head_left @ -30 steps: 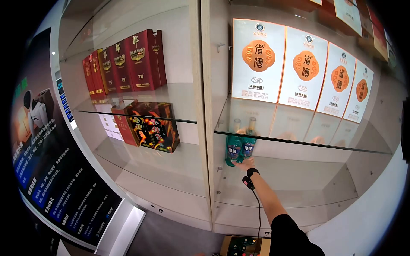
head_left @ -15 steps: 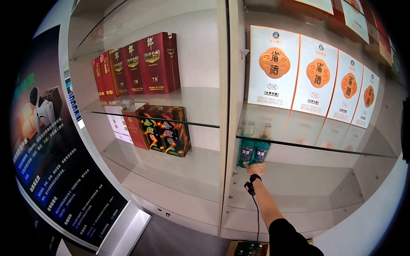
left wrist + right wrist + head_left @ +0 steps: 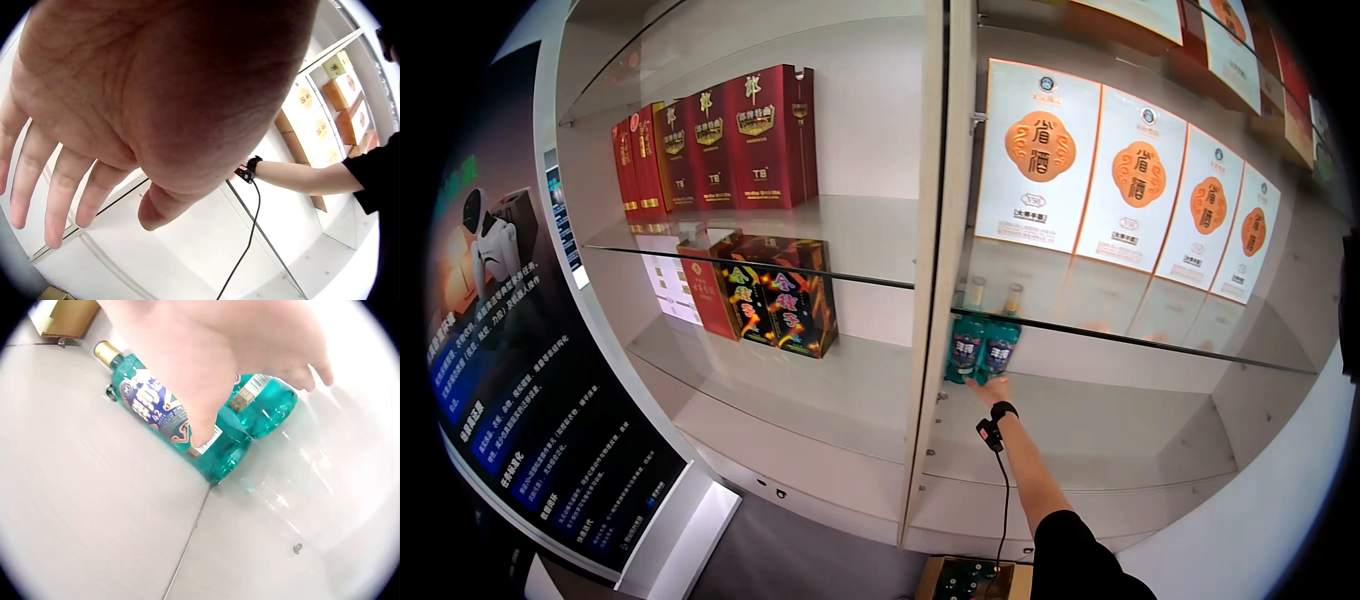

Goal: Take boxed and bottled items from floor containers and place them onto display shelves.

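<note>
Two green glass bottles stand side by side on the lower shelf, close to its left side panel. The left bottle point(image 3: 964, 350) and the right bottle point(image 3: 1000, 352) carry purple-blue labels, and their necks show through the glass shelf above. My right hand point(image 3: 992, 391) is at the front of their lower parts. In the right wrist view its thumb point(image 3: 203, 434) lies against the lower label of the left bottle point(image 3: 225, 459), while the fingers extend past the right bottle point(image 3: 275, 412). My left hand point(image 3: 94, 94) is spread in the air, holding nothing, outside the head view.
A glass shelf edge point(image 3: 1130, 340) runs just above my right hand, with white-and-orange boxes point(image 3: 1040, 150) on it. Beyond the upright divider point(image 3: 935, 250) stand dark red boxes point(image 3: 760, 140) and black boxes point(image 3: 795, 300). A cable point(image 3: 1004, 510) hangs from my right wrist over an open carton point(image 3: 945, 578) of bottles.
The head view has swung, shifting the shelves right in frame. Both bottles now appear nearer the left side panel and slightly farther back, with my right hand still at their front.
</note>
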`<state>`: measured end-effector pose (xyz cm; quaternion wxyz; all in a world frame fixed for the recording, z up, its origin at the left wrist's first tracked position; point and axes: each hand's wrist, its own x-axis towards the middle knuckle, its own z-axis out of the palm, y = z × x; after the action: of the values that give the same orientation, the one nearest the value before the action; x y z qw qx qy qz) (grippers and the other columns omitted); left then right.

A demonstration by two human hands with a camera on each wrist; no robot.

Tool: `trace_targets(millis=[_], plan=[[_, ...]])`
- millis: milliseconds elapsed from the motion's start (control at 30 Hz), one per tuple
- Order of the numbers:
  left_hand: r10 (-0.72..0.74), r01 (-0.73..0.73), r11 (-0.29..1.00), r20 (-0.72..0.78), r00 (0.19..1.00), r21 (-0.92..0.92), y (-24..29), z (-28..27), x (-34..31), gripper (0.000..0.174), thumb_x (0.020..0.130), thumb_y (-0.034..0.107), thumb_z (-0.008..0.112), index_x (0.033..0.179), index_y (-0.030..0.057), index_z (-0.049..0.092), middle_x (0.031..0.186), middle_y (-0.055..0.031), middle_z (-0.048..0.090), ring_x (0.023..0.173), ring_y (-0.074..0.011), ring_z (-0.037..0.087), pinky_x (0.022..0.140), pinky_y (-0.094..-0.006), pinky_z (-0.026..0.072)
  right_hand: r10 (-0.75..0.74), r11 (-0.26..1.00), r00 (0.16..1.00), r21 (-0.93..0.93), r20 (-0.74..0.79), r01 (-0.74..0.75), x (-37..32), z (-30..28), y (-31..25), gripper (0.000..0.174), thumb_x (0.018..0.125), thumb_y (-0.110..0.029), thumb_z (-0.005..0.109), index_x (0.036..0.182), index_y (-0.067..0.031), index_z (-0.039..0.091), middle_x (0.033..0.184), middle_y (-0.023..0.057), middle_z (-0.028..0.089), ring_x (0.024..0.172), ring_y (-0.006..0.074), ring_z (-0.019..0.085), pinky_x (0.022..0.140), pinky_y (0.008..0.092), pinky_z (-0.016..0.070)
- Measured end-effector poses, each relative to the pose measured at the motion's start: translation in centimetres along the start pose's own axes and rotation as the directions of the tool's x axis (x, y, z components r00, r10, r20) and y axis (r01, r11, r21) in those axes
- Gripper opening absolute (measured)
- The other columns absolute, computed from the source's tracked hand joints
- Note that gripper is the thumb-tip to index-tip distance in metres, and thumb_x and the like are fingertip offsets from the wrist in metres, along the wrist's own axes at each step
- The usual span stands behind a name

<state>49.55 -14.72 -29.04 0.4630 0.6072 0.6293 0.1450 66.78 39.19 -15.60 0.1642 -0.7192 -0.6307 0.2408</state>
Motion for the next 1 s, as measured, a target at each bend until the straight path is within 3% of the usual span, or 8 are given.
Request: trace_targets(millis=[167, 200, 300, 333, 433, 667, 833, 1000], plan=[[0.305, -0.326, 0.926, 0.136, 0.943, 0.19, -6.7, 3.2, 4.8, 0.026, 0.086, 0.021, 0.043, 0.098, 0.0038, 0.058, 0.093, -0.014, 0.06, 0.096, -0.0304, 0.054, 0.076, -0.036, 0.045, -0.31, 0.95, 0.948, -0.005, 0.077, 0.312, -4.5, -3.8, 4.0, 0.111, 0.063, -0.067, 0.061, 0.122, 0.0203, 0.026, 0.116, 0.0297, 0.048, 0.106, 0.0357, 0.051, 0.092, 0.0341, 0.0393], [0.646, -0.569, 0.58, 0.097, 0.757, 0.583, -9.5, 5.1, 6.1, 0.023, 0.084, 0.018, 0.042, 0.093, 0.0043, 0.059, 0.092, -0.0123, 0.06, 0.098, -0.0281, 0.053, 0.075, -0.0348, 0.0461, -0.385, 0.922, 0.913, 0.005, 0.132, 0.388, -5.8, -4.3, 5.3, 0.102, 0.066, -0.063, 0.061, 0.122, 0.0168, 0.031, 0.116, 0.0285, 0.048, 0.107, 0.0336, 0.051, 0.092, 0.034, 0.0397], [0.568, -0.543, 0.641, 0.139, 0.811, 0.543, -6.7, 5.7, 7.1, 0.022, 0.083, 0.017, 0.043, 0.091, 0.0045, 0.059, 0.094, -0.011, 0.06, 0.094, -0.0273, 0.055, 0.074, -0.0346, 0.047, -0.497, 0.868, 0.836, 0.151, 0.235, 0.473, -10.8, -6.3, 11.0, 0.083, 0.074, -0.055, 0.059, 0.121, 0.0109, 0.04, 0.116, 0.0251, 0.051, 0.107, 0.0305, 0.052, 0.09, 0.0341, 0.0413], [0.221, -0.233, 0.868, 0.079, 0.972, 0.439, 2.7, 3.2, 4.6, 0.024, 0.084, 0.02, 0.042, 0.092, 0.004, 0.058, 0.094, -0.0112, 0.06, 0.088, -0.0289, 0.058, 0.072, -0.0362, 0.0476, -0.559, 0.824, 0.784, 0.287, 0.269, 0.489, -12.9, -7.3, 12.8, 0.074, 0.077, -0.051, 0.057, 0.119, 0.0084, 0.044, 0.115, 0.0228, 0.053, 0.105, 0.0293, 0.054, 0.088, 0.0343, 0.0426], [0.146, -0.161, 0.946, 0.072, 0.987, 0.283, 8.2, 3.1, 3.8, 0.041, 0.086, 0.04, 0.042, 0.101, 0.0043, 0.056, 0.1, -0.0188, 0.059, 0.092, -0.0368, 0.055, 0.076, -0.0439, 0.0442, -0.587, 0.777, 0.734, 0.489, 0.34, 0.395, -22.2, -13.0, 17.5, 0.05, 0.087, -0.03, 0.054, 0.122, 0.0029, 0.044, 0.117, 0.017, 0.054, 0.109, 0.0238, 0.052, 0.09, 0.0303, 0.0417], [0.132, -0.232, 0.92, 0.308, 0.942, 0.315, 19.0, 6.2, 1.9, 0.034, 0.087, 0.035, 0.046, 0.101, 0.0047, 0.055, 0.09, -0.013, 0.062, 0.085, -0.0327, 0.058, 0.071, -0.0388, 0.0463, 0.061, 0.479, 0.973, 0.848, 0.224, -0.226, -39.7, -11.3, 40.2, 0.035, 0.089, -0.024, 0.047, 0.115, 0.0003, 0.051, 0.106, 0.0122, 0.06, 0.096, 0.019, 0.059, 0.081, 0.0284, 0.0459], [0.258, -0.348, 0.903, 0.327, 0.909, 0.254, 20.6, 10.8, 0.3, 0.035, 0.085, 0.031, 0.052, 0.103, 0.0017, 0.052, 0.083, -0.0147, 0.062, 0.077, -0.0314, 0.059, 0.065, -0.0379, 0.0467, 0.541, 0.34, 0.799, 0.801, 0.262, -0.493, -53.9, -6.0, 52.2, 0.029, 0.089, -0.023, 0.045, 0.108, -0.0028, 0.055, 0.093, 0.0081, 0.064, 0.076, 0.0128, 0.061, 0.063, 0.0217, 0.0466], [0.136, -0.209, 0.96, 0.34, 0.931, 0.187, 22.1, 13.6, -0.8, 0.031, 0.086, 0.027, 0.05, 0.105, 0.0018, 0.051, 0.088, -0.0126, 0.061, 0.082, -0.0309, 0.058, 0.069, -0.0362, 0.0458, 0.547, 0.461, 0.78, 0.669, 0.302, -0.583, -57.6, -2.1, 55.3, 0.028, 0.087, -0.025, 0.05, 0.101, -0.0032, 0.059, 0.083, 0.0048, 0.064, 0.069, 0.0108, 0.061, 0.057, 0.02, 0.0444]])
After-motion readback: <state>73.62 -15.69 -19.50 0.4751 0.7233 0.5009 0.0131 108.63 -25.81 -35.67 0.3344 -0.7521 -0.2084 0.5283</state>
